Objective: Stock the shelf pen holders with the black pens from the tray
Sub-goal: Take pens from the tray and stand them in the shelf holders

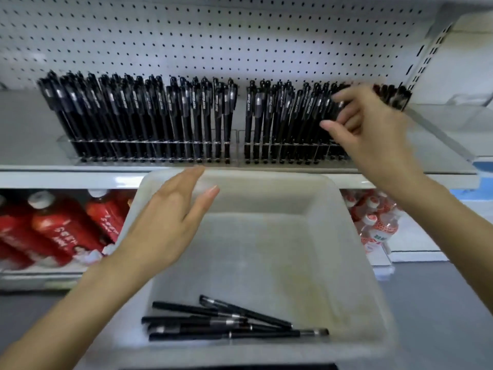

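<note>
A white plastic tray (344,236) sits in front of me below the shelf, with several black pens (226,324) loose at its near end. On the shelf stand two clear pen holders, the left one (149,153) and the right one (280,153), both packed with upright black pens. My right hand (373,129) is at the right part of the right holder, with thumb and curled fingers round a black pen among the standing ones; motion blurs it. My left hand (170,225) hovers open over the tray's far left rim and holds nothing.
A white pegboard (213,36) backs the grey shelf (26,129). Red bottles (53,228) lie on the lower shelf at left. Red-and-white packed bottles (373,217) sit there at right. A metal upright (426,54) bounds the shelf on the right.
</note>
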Motion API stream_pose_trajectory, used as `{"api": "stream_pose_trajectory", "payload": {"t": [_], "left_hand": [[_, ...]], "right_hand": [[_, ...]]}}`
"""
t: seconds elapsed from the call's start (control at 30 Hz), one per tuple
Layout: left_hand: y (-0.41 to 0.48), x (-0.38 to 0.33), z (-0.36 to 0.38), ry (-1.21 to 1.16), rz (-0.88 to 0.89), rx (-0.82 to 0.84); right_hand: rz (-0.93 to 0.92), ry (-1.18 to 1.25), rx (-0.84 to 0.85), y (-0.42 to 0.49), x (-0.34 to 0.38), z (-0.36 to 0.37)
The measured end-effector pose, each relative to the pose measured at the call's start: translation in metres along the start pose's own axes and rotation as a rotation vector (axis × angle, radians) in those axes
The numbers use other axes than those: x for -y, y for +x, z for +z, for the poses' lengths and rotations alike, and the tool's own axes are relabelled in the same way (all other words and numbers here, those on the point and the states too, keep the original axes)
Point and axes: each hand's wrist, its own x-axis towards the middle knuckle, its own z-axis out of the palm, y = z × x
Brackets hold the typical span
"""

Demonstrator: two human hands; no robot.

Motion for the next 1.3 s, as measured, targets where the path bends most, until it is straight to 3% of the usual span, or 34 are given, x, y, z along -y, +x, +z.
{"api": "stream_pose_trajectory", "payload": {"t": [0.1,0.2,0.37,0.77,0.97,1.2,1.3], "left_hand": [[-0.033,0.013,-0.008,0.055,-0.016,0.051],[-0.070,0.024,-0.016,0.149,-0.030,0.046],[-0.112,0.029,-0.023,0.101,-0.141,0.011],[-0.119,0.034,-0.010,0.081,-0.154,-0.062],[-0.114,0.035,-0.014,-0.041,-0.187,-0.059],[-0.093,0.035,-0.017,-0.061,-0.155,-0.066],[-0.078,0.027,-0.020,-0.090,-0.117,-0.065]], "right_hand": [[0.035,0.210,0.354,-0.045,0.029,0.029],[0.130,0.183,0.833,-0.099,0.044,0.065],[0.242,0.070,1.141,-0.148,0.048,0.100],[0.312,0.182,1.285,-0.148,0.081,0.129],[0.367,0.266,1.314,-0.143,0.079,0.124],[0.416,0.436,1.228,-0.140,0.067,0.124],[0.377,0.468,1.094,-0.126,0.062,0.114]]}}
